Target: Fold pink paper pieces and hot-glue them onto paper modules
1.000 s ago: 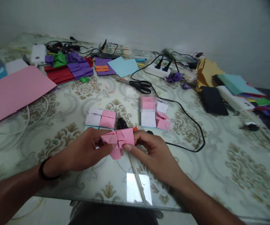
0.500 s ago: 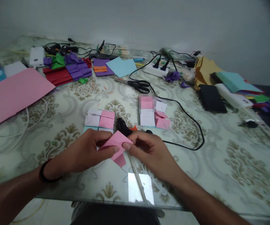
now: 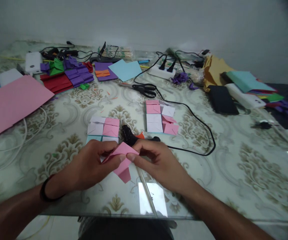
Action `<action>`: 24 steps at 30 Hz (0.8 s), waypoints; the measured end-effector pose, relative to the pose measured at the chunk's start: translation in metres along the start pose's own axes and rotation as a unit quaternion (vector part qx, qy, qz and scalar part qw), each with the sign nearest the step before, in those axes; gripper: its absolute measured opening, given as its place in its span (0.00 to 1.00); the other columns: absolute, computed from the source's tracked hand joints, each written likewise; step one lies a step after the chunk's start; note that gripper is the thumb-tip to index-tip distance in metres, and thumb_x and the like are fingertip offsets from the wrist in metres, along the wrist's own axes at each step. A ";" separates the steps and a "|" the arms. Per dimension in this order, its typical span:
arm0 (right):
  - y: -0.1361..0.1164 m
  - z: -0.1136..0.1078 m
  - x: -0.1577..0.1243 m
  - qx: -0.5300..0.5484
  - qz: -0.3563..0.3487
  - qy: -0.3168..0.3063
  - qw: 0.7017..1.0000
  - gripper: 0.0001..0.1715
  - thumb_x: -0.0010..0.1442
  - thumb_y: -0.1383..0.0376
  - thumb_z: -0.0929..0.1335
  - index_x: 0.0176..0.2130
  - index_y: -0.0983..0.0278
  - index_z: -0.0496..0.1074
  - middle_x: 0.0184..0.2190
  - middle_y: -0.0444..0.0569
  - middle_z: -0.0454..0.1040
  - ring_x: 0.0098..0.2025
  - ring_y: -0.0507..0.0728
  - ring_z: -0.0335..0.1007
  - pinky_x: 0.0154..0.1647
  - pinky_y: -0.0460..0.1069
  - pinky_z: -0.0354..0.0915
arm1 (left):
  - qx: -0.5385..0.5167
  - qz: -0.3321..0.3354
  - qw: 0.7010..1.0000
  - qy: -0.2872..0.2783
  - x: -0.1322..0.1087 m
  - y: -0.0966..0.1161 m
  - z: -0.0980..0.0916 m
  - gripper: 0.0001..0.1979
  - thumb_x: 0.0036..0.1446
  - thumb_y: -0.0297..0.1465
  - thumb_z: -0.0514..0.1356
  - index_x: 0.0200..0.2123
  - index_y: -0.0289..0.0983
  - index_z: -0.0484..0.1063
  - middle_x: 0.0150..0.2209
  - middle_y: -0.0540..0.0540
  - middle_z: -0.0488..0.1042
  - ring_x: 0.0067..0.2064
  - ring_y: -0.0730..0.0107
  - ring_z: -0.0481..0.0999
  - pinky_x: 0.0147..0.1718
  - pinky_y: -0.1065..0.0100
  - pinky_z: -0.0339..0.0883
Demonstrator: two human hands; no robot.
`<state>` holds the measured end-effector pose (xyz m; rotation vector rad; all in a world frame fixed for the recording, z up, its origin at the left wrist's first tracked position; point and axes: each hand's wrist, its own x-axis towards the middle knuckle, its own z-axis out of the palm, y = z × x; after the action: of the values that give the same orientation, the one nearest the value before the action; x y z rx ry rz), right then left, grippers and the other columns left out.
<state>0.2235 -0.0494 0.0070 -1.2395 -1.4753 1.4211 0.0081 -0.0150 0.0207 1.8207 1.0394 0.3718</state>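
A folded pink paper piece (image 3: 124, 150) is pinched between both hands above the near part of the table, with a flap hanging down. My left hand (image 3: 96, 161) grips its left side, thumb on top. On its right corner my right hand (image 3: 154, 160) closes with thumb and fingertips. Just beyond lies a black hot glue gun (image 3: 131, 136) with a clear glue stick (image 3: 147, 196) running out toward me. A panel of white, pink and light blue folded squares (image 3: 104, 128) is partly hidden behind my left hand. Another pink and white panel (image 3: 154, 116) lies farther right.
Black scissors (image 3: 145, 89) lie beyond the panels. A black cord loops on the right from the glue gun. A large pink sheet (image 3: 14, 103) is at left, a white power strip (image 3: 162, 71) at the back, and a black phone (image 3: 222, 100) at right.
The pink paper stays in both hands, tilted slightly differently, its hanging flap a little lower. The whole view has shifted slightly.
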 end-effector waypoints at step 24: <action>0.000 0.002 -0.001 -0.099 -0.037 -0.006 0.994 0.17 0.66 0.59 0.71 0.27 0.63 0.72 0.24 0.41 0.69 0.27 0.51 0.61 0.27 0.47 0.57 | 0.049 -0.008 0.999 -0.011 0.000 0.006 0.000 0.18 0.67 0.39 0.56 0.26 0.36 0.71 0.23 0.52 0.66 0.27 0.72 0.60 0.26 0.67 0.52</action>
<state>0.2214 -0.0509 0.0065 -1.2822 -1.6858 1.2604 0.0109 -0.0158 0.0260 1.8994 1.0718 0.2941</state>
